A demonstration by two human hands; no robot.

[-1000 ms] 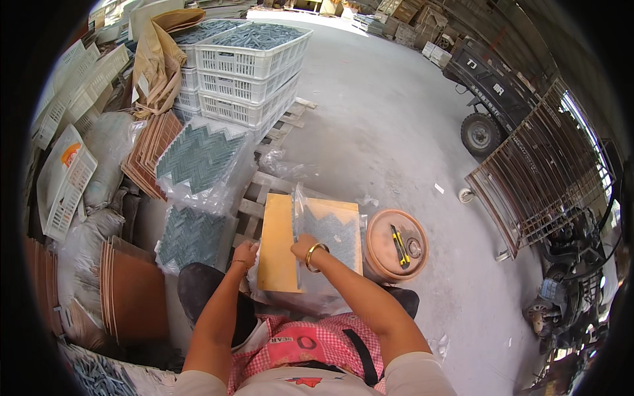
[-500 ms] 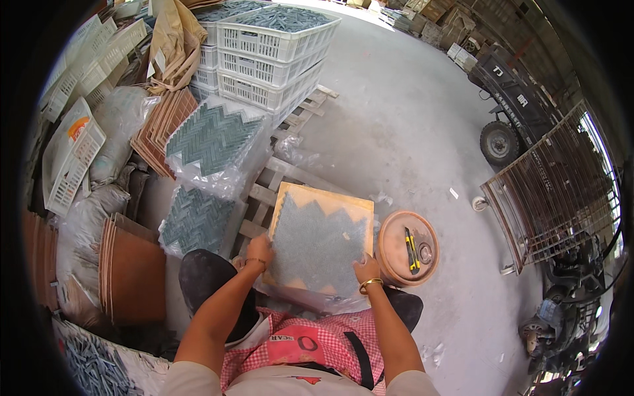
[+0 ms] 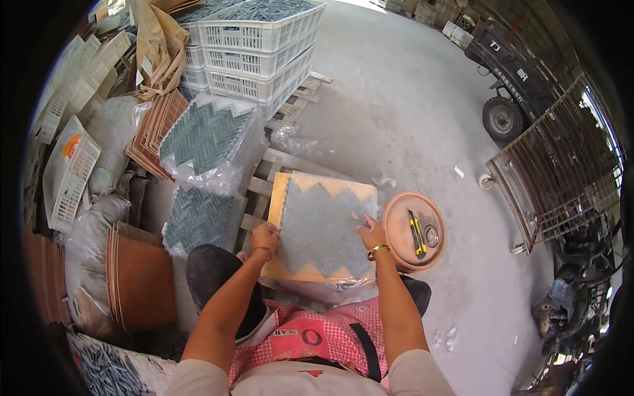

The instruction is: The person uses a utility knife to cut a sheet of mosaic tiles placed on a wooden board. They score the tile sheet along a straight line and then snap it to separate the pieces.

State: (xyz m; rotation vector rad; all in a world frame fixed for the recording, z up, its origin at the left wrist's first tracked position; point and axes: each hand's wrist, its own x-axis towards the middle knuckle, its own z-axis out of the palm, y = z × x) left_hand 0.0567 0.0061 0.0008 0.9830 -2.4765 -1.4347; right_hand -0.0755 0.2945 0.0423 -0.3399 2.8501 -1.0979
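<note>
A mesh-backed mosaic tile sheet (image 3: 323,228) with zigzag far and near edges lies on a yellowish wooden board (image 3: 274,208) in front of me. Clear plastic film (image 3: 323,292) shows beneath the board's near side. My left hand (image 3: 265,239) is closed at the sheet's left edge, its fingertips pinching there. Over the right edge, my right hand (image 3: 372,234) has its thumb and forefinger apart, touching or just above the mesh; its other fingers are partly hidden. Just right of it, a round orange-brown lid or tub top (image 3: 396,218) carries a yellow-and-black utility knife (image 3: 417,235) and a small round object (image 3: 431,235).
Plastic-wrapped stacks of green herringbone mosaic (image 3: 206,138) stand left of the board, on or beside a wooden pallet (image 3: 271,168). White crates (image 3: 254,63) of tile strips rise behind. Brown boards (image 3: 140,280) lean at left. A wheeled metal rack (image 3: 555,171) and a dark vehicle (image 3: 508,79) stand right.
The mosaic sheet has shifted right on the board, baring more wood at the left. My right hand has moved farther up its edge and its fingers have spread; my left hand stays at the left edge.
</note>
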